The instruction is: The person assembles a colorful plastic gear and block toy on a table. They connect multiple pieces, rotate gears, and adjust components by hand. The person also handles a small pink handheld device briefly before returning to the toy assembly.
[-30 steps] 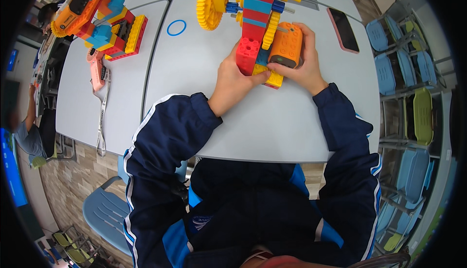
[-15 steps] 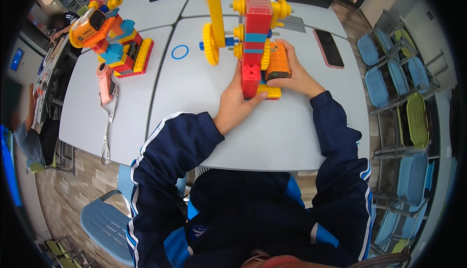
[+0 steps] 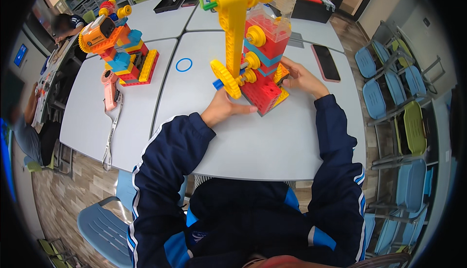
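A tall model of red, blue and yellow building bricks stands turned at an angle on the table before me. It carries a yellow upright beam, a yellow gear wheel on its left side and clear bricks at the top. My left hand holds the lower left of the model, thumb along the red base and the other fingers partly hidden behind the gear. My right hand grips its right side, by an orange block that is mostly covered.
A second brick model with an orange motor box stands to the left. Near it lies a pink handheld device with a strap. A blue ring and a phone rest on the table. Stacked chairs line the right side.
The model has been turned, so its left side with the beam and gear now faces me more. My left hand has shifted slightly left, and my right hand has slid toward the model's back.
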`<move>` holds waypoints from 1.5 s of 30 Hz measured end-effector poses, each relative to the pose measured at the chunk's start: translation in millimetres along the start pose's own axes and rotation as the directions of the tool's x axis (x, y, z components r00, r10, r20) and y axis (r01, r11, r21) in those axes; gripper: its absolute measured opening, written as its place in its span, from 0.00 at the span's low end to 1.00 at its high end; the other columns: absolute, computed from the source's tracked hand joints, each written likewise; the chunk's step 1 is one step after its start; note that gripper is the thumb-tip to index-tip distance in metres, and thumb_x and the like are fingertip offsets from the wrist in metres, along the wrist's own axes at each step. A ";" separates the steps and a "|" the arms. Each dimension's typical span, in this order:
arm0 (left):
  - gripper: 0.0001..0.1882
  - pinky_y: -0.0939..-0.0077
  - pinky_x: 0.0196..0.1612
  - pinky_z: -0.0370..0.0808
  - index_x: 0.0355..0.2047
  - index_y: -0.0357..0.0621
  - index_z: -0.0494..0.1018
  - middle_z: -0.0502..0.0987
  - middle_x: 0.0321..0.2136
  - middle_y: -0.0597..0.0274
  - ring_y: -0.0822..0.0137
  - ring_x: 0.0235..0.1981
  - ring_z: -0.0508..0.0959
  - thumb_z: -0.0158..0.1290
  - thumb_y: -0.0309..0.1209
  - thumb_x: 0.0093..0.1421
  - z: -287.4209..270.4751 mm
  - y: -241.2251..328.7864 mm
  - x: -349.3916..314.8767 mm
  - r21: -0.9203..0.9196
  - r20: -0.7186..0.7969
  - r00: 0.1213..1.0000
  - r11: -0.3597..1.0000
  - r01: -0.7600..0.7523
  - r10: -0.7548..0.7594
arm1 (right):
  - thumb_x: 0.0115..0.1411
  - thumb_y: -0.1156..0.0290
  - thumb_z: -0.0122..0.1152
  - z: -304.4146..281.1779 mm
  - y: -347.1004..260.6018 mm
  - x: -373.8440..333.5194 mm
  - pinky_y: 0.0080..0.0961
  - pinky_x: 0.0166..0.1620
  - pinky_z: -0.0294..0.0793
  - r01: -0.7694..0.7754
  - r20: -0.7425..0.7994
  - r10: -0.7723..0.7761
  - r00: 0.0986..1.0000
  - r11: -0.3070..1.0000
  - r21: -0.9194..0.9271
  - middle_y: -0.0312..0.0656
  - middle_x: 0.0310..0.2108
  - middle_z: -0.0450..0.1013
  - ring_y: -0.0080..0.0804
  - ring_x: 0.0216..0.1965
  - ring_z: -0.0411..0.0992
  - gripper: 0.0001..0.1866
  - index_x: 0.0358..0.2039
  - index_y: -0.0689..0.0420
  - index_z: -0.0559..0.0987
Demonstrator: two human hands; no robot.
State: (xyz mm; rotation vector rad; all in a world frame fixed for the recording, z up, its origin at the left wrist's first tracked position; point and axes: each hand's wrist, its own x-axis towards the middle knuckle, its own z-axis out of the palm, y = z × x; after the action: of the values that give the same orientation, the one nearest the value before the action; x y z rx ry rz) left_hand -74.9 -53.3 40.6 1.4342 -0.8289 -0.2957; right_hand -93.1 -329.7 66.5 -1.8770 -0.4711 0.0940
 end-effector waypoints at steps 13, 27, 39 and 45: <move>0.28 0.72 0.37 0.68 0.36 0.41 0.64 0.68 0.34 0.58 0.61 0.36 0.69 0.69 0.32 0.39 23.8 -3.3 -15.8 0.474 -0.364 0.929 0.871 0.130 0.060 | 0.65 0.62 0.51 -15.5 -138.3 -42.6 0.26 0.49 0.72 0.320 -0.605 -0.358 0.711 0.931 -0.175 0.45 0.50 0.72 0.32 0.46 0.74 0.20 0.54 0.59 0.71; 0.18 0.70 0.28 0.71 0.35 0.38 0.67 0.69 0.30 0.54 0.56 0.33 0.72 0.63 0.29 0.47 63.2 26.6 -48.8 0.736 0.213 0.942 0.592 -0.330 0.261 | 0.62 0.67 0.57 1.0 -162.0 -42.8 0.28 0.45 0.77 0.365 -0.634 -0.467 0.617 0.883 -0.295 0.45 0.45 0.72 0.36 0.43 0.76 0.27 0.59 0.56 0.62; 0.53 0.63 0.57 0.63 0.60 0.41 0.51 0.64 0.53 0.49 0.57 0.58 0.64 0.72 0.40 0.39 33.9 61.7 30.8 0.397 -0.047 0.945 0.874 -0.280 0.323 | 0.58 0.77 0.61 -6.5 -172.4 -37.1 0.20 0.39 0.76 0.603 -0.648 -0.514 0.561 0.791 -0.106 0.42 0.45 0.70 0.26 0.37 0.73 0.21 0.51 0.64 0.68; 0.52 0.63 0.57 0.65 0.59 0.40 0.53 0.67 0.50 0.51 0.60 0.55 0.67 0.72 0.40 0.39 48.3 55.7 39.9 0.019 -0.002 1.000 0.999 -0.029 0.029 | 0.57 0.78 0.61 -12.9 -166.5 -32.8 0.19 0.32 0.75 0.593 -0.637 -0.498 0.589 0.801 -0.079 0.41 0.34 0.73 0.23 0.29 0.73 0.16 0.46 0.65 0.71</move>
State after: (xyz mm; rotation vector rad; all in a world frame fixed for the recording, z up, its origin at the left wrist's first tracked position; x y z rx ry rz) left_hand -95.1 -106.3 102.2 1.4385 -0.8519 -0.2655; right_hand -165.1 -306.8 219.1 -1.4171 -0.5276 -0.8914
